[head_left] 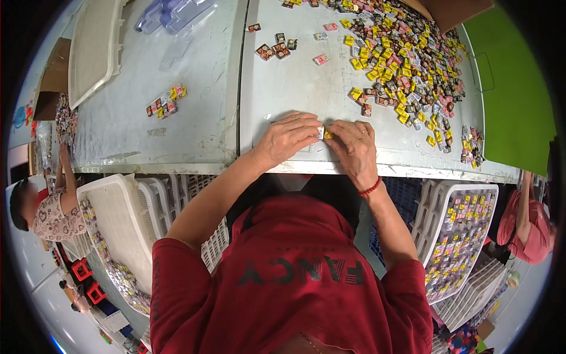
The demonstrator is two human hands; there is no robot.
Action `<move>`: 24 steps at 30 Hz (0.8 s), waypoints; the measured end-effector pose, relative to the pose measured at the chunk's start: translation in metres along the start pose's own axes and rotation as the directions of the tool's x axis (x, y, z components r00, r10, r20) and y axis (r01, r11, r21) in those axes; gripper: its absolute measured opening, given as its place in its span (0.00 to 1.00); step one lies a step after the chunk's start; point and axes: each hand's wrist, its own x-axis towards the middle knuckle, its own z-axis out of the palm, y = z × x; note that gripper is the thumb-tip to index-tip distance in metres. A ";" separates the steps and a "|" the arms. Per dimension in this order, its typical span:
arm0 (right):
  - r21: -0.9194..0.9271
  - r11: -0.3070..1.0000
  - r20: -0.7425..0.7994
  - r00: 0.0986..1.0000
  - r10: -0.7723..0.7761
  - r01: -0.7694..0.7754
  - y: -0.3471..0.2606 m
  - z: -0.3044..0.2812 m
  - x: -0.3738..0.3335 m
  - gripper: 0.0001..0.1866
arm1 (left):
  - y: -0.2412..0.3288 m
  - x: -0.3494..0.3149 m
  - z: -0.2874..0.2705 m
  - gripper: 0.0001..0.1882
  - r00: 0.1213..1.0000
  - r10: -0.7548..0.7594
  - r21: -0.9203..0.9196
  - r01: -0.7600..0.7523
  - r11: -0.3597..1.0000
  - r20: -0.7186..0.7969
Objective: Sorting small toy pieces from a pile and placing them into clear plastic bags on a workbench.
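My left hand (290, 139) is at the table's near edge, fingers bent and close together, its fingertips against a small white printed block (320, 133). Beside it, my right hand (356, 147) pinches a small yellow printed block (328, 135) between thumb and fingers. The two blocks sit side by side between my hands. What lies under the left palm is hidden. Farther off, a big heap of similar small blocks (394, 59) in yellow, black, pink and white covers the right of the table. A few dark brown blocks (272, 51) lie apart ahead of my left hand.
On the left table section lie a cluster of blocks (167, 101), clear bluish plastic trays (171, 15) and a white plastic tray (97, 47). White crates (112, 230) stand below on the left; a crate with rows of blocks (433, 253) leans at the right. Other people work at both sides.
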 end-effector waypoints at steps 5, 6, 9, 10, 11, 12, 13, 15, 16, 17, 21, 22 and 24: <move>-0.111 0.990 0.010 0.997 -0.081 0.082 -0.009 -0.008 0.005 0.12 | 0.002 0.001 -0.003 0.10 1.000 -0.022 -0.024 0.022 0.999 0.015; -0.118 0.989 0.012 0.996 -0.091 0.092 -0.011 -0.008 0.005 0.12 | 0.002 0.001 -0.004 0.10 1.000 -0.021 -0.025 0.021 0.999 0.015; -0.085 0.993 -0.029 0.996 -0.089 0.087 -0.009 0.000 -0.004 0.12 | 0.002 -0.001 -0.005 0.10 0.999 0.040 0.031 -0.040 0.999 0.020; -0.087 0.993 -0.029 0.996 -0.089 0.086 -0.010 0.003 -0.007 0.12 | 0.001 -0.002 -0.003 0.11 0.997 0.068 0.064 -0.069 0.996 0.020; -0.111 0.989 -0.067 0.992 -0.104 0.096 -0.011 0.007 -0.009 0.13 | 0.001 -0.002 -0.003 0.12 0.995 0.097 0.097 -0.098 0.990 0.022; -0.137 0.985 -0.105 0.987 -0.120 0.106 -0.012 0.010 -0.012 0.13 | 0.001 -0.003 -0.004 0.12 0.995 0.098 0.097 -0.099 0.990 0.023; -0.137 0.985 -0.106 0.987 -0.120 0.105 -0.010 0.011 -0.014 0.13 | 0.002 -0.004 -0.004 0.12 0.996 0.089 0.094 -0.092 0.991 0.030; -0.171 0.976 -0.081 0.986 -0.148 0.132 -0.009 0.013 -0.017 0.14 | 0.003 -0.004 -0.005 0.13 0.996 0.082 0.093 -0.085 0.992 0.037; -0.171 0.976 -0.082 0.985 -0.149 0.133 -0.009 0.013 -0.016 0.14 | 0.003 -0.003 -0.006 0.14 0.995 0.093 0.116 -0.098 0.988 0.042; -0.192 0.973 -0.073 0.987 -0.142 0.126 -0.010 0.014 -0.016 0.15 | 0.004 -0.002 -0.007 0.16 0.994 0.103 0.141 -0.109 0.984 0.048; -0.337 0.933 0.040 0.992 -0.117 0.124 -0.019 0.011 -0.022 0.17 | 0.010 -0.002 -0.010 0.22 0.993 0.043 0.179 -0.063 0.982 0.114; -0.335 0.933 0.041 0.992 -0.121 0.128 -0.021 0.012 -0.023 0.17 | 0.011 -0.004 -0.013 0.25 0.979 -0.015 0.244 -0.036 0.969 0.205; -0.305 0.949 0.066 0.996 -0.059 0.076 -0.024 0.014 -0.027 0.21 | 0.020 -0.001 -0.019 0.28 0.953 -0.076 0.307 -0.018 0.952 0.292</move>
